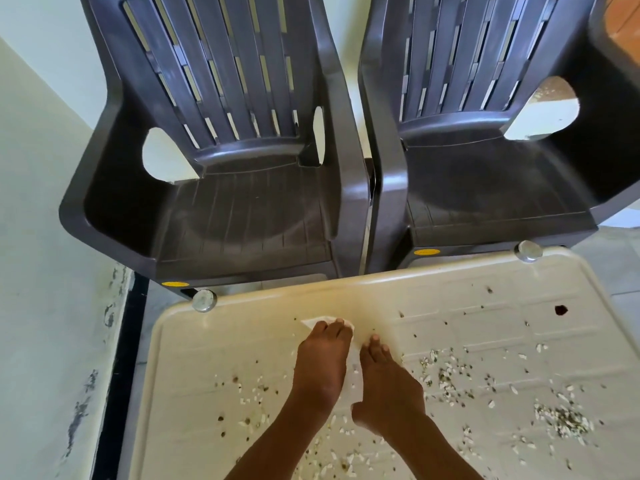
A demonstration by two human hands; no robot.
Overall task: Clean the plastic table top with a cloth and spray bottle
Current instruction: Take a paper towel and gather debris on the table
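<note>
We have both hands down flat on a white cloth (315,322) near the far middle of the table (214,348). The left hand (322,362) lies with straight fingers pressing the cloth, its tips at the cloth's far edge. The right hand (389,386) sits just beside it, fingers also extended and thumb spread; neither hand curls around anything. Only a corner and a thin strip of cloth show between and beyond our fingers. We see no spray bottle anywhere in view.

We judge the job to be at an early stage: white crumbs and dark specks (561,420) are scattered across most of the cream, grid-moulded top, thickest to the right, and a dark spot (561,310) sits near the far right corner. The strip along the far left edge looks fairly free of bits.

Round metal caps (204,300) mark the far corners. Beyond stand two dark slatted plastic chairs (242,220), side by side, against a pale wall (41,202) with black skirting and tiled floor (609,258).
</note>
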